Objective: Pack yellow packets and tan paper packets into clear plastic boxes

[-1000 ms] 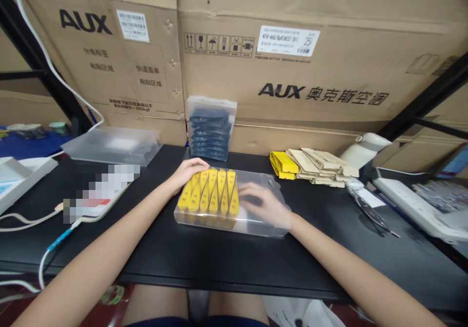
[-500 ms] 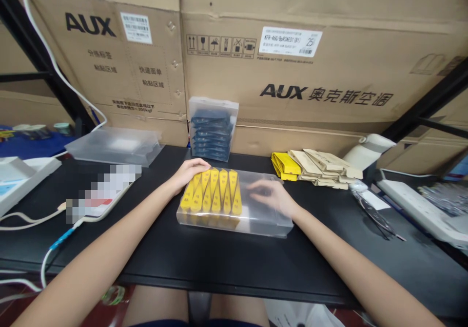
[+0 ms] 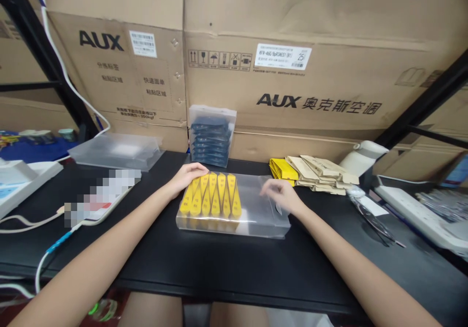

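Note:
A clear plastic box (image 3: 256, 205) lies on its side on the black table, with several folded yellow packets (image 3: 215, 195) in a row filling its left part. My left hand (image 3: 186, 178) grips the far left corner of the box, its fingers bent over the edge. Over at the right end, my right hand (image 3: 283, 195) has loosely bent fingers, somewhat apart and slightly blurred, with nothing seen in them. Whether those fingers touch the box's end flap is unclear.
Behind stands a clear box of dark blue packets (image 3: 210, 139). Beige packets (image 3: 321, 171) and a yellow packet (image 3: 283, 170) lie at the back right, near a white bottle (image 3: 361, 159). A phone (image 3: 109, 195), another plastic box (image 3: 117, 151) and a power strip (image 3: 420, 210) flank them.
My right hand has drawn back to the right, from over the middle of the box's right part to its end. My left hand keeps its hold. The view has tilted slightly upward.

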A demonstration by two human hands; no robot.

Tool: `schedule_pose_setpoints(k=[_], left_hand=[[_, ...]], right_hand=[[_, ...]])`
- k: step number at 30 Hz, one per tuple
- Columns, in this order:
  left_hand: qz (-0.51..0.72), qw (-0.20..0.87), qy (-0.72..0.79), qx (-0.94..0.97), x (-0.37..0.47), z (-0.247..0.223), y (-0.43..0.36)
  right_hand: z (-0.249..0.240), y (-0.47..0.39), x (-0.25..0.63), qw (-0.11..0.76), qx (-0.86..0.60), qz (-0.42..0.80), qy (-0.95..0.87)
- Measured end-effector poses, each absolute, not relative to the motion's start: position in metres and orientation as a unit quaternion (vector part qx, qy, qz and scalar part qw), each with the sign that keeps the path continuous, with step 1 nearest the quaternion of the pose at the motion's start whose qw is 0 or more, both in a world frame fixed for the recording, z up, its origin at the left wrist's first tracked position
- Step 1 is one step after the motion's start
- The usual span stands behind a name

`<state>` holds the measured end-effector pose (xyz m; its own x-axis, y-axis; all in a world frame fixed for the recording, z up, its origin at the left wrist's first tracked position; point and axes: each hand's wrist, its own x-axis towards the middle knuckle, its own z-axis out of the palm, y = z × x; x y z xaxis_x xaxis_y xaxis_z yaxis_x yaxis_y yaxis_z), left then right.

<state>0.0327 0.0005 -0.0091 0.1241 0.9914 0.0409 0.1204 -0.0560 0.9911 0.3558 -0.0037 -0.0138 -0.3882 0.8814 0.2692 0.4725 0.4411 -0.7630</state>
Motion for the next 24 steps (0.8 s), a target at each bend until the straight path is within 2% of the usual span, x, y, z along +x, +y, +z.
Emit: schedule_pose_setpoints(k=[5,9,13,17,20,24], left_hand=[[0.462,0.491,0.486,0.556,0.032,-0.007,-0.003],[0.458,0.498,0.485,0.554,0.030,-0.006,-0.002],[0.459,0.506,0.485,0.546,0.028,-0.007,0.000],[0.458,0.515,0.487,0.536,0.028,-0.006,0.000],[0.455,0.513,0.490,0.538,0.030,-0.004,-0.001],[0.454,0.516,0.483,0.542,0.031,-0.004,-0.002]], right_hand=[[-0.020,0.008,0.367,0.467,-0.440,0.326,-0.694],[-0.018,0.010,0.374,0.535,-0.461,0.203,-0.678],[-0.014,0.007,0.375,0.505,-0.440,0.021,-0.742],[-0.012,0.008,0.375,0.395,-0.395,-0.126,-0.820],[-0.014,0.011,0.378,0.373,-0.396,-0.154,-0.825],[-0.017,0.016,0.382,0.443,-0.412,-0.140,-0.784]])
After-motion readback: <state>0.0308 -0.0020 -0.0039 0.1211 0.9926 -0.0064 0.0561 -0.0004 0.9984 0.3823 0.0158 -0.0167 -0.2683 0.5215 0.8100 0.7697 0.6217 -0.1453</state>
